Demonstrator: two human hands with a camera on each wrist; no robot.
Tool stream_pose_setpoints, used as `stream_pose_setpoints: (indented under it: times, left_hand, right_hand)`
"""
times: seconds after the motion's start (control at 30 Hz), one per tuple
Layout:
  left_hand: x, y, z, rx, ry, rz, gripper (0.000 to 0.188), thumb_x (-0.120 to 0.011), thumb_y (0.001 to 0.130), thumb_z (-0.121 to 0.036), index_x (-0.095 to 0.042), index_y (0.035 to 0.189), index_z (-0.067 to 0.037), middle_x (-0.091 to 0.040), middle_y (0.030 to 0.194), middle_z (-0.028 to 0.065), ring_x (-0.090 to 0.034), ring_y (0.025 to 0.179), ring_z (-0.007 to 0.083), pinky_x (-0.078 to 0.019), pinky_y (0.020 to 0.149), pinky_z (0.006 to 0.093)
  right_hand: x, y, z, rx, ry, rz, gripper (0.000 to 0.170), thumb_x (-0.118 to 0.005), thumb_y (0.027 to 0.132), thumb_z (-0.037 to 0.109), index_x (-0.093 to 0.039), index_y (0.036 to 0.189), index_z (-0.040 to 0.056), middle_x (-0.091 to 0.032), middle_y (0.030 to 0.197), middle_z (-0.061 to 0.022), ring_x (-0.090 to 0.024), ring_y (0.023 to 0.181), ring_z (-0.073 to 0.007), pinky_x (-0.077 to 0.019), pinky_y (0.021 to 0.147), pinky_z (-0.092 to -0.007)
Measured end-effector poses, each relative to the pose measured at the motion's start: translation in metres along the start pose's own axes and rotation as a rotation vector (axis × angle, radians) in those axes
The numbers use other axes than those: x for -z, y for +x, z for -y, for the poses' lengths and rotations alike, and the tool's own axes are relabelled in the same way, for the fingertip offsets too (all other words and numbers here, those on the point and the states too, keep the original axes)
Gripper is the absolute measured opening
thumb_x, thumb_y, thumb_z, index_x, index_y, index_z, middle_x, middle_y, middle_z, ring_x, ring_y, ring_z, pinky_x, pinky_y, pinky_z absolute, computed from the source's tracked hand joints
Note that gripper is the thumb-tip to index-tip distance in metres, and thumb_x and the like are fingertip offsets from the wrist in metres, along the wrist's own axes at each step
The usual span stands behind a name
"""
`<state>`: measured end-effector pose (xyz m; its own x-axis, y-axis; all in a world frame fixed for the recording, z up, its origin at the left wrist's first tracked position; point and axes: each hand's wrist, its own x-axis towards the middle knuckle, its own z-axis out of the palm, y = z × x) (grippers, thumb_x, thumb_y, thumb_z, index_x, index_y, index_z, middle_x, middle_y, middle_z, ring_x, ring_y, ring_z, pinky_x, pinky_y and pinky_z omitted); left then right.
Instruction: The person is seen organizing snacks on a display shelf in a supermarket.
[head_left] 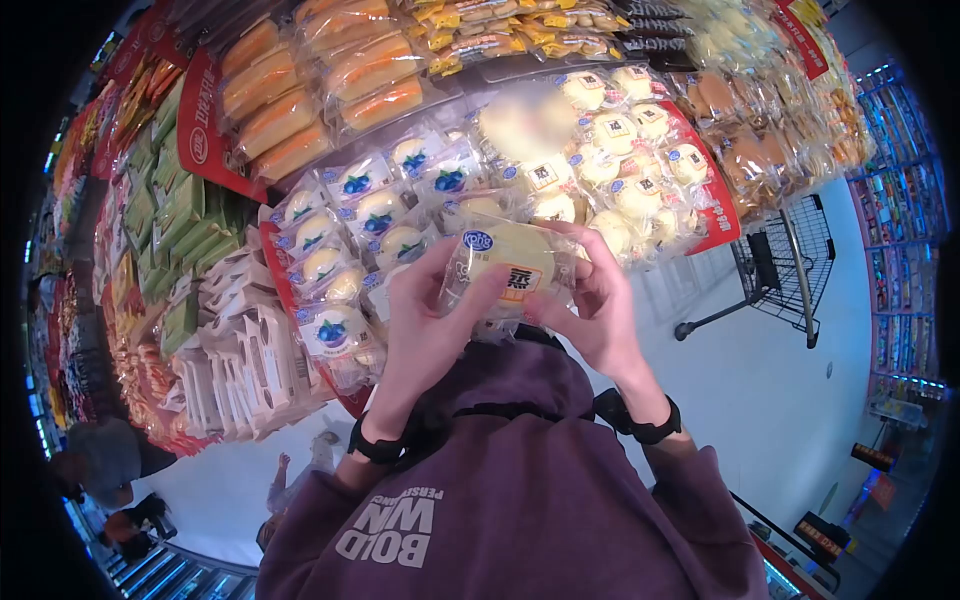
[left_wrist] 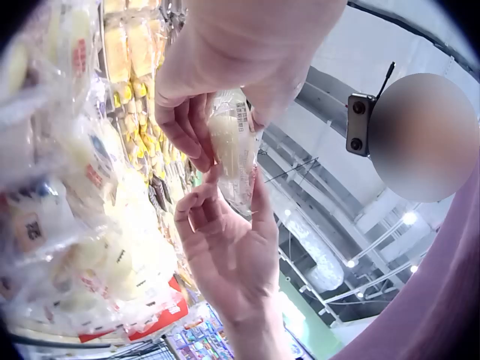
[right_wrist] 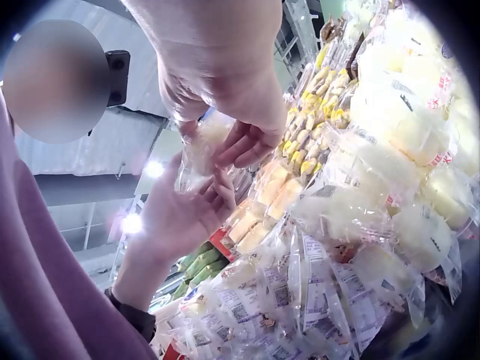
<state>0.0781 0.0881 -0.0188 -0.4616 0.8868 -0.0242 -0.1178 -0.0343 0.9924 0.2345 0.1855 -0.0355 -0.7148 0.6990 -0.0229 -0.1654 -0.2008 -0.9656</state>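
Both hands hold one clear-wrapped, pale round cake [head_left: 517, 262] in front of the chest, its blue logo and orange-framed label facing up in the head view. On its left side the left hand [head_left: 428, 318] grips it, thumb across the front. The right hand [head_left: 603, 312] pinches the opposite side, thumb at the lower edge of the wrapper. Seen edge-on in the left wrist view, the wrapped cake [left_wrist: 234, 142] shows small print along its side. Fingers of both hands curl behind the packet in the wrist views.
Just beyond the hands lie blueberry-label cakes [head_left: 380, 222] and more pale wrapped cakes [head_left: 637, 197] in a red-edged display. Bread packs [head_left: 275, 90] lie farther back, green packets [head_left: 185, 225] at left. A black wire cart [head_left: 790, 265] stands at right; people are at lower left.
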Motion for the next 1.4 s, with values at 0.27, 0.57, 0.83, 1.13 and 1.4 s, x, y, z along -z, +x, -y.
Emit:
stream_pose_setpoints:
  times: [0.27,0.57,0.83,1.13,1.4]
  left_hand:
    - [-0.039,0.021,0.013,0.151,-0.08,-0.111,0.023,-0.065,0.098,-0.016,-0.066,0.111,0.003,-0.069,0.097,0.0012,-0.058,0.085,0.0027,-0.0451,0.075,0.0203]
    - [-0.077,0.032,0.011,0.042,-0.169,-0.085,0.028,-0.063,0.098,-0.018,-0.063,0.12,0.0,-0.067,0.108,0.0054,-0.061,0.101,0.0127,-0.0468,0.088,0.0294]
    - [-0.101,0.036,0.017,-0.274,0.044,0.013,0.065,-0.087,0.069,0.001,-0.058,0.128,0.0,-0.065,0.125,0.0115,-0.064,0.113,0.0209,-0.0513,0.096,0.035]
    - [-0.126,0.043,0.005,-0.385,0.225,0.07,0.056,-0.089,0.067,-0.002,-0.065,0.118,0.0,-0.069,0.114,0.0089,-0.066,0.105,0.0166,-0.0515,0.094,0.0319]
    - [-0.121,0.043,0.008,-0.307,0.147,-0.009,0.051,-0.089,0.069,-0.004,-0.066,0.114,0.001,-0.071,0.107,0.0076,-0.067,0.1,0.0148,-0.052,0.092,0.0307]
  right_hand:
    - [0.055,0.003,0.027,0.669,-0.983,-0.055,0.065,-0.087,0.067,0.011,-0.066,0.129,0.0116,-0.056,0.139,-0.012,-0.059,0.119,-0.0296,-0.0514,0.094,-0.0394]
    - [0.101,0.006,0.035,0.411,-0.699,-0.026,0.049,-0.085,0.073,0.009,-0.07,0.119,0.0079,-0.069,0.114,-0.0095,-0.066,0.102,-0.0223,-0.0533,0.088,-0.0329]
    - [0.124,0.013,0.015,0.09,-0.078,0.114,0.05,-0.084,0.08,0.007,-0.063,0.125,0.0014,-0.067,0.112,-0.0027,-0.061,0.105,-0.0104,-0.0503,0.092,-0.0294]
    - [0.129,0.004,0.003,-0.01,0.113,0.127,0.058,-0.083,0.078,0.002,-0.058,0.131,-0.0029,-0.063,0.128,-0.0099,-0.061,0.116,-0.0151,-0.0501,0.098,-0.0325]
    - [0.137,0.004,0.026,0.228,0.007,0.007,0.046,-0.084,0.076,0.002,-0.065,0.118,-0.0028,-0.072,0.106,-0.0067,-0.066,0.098,-0.0119,-0.0522,0.087,-0.0279]
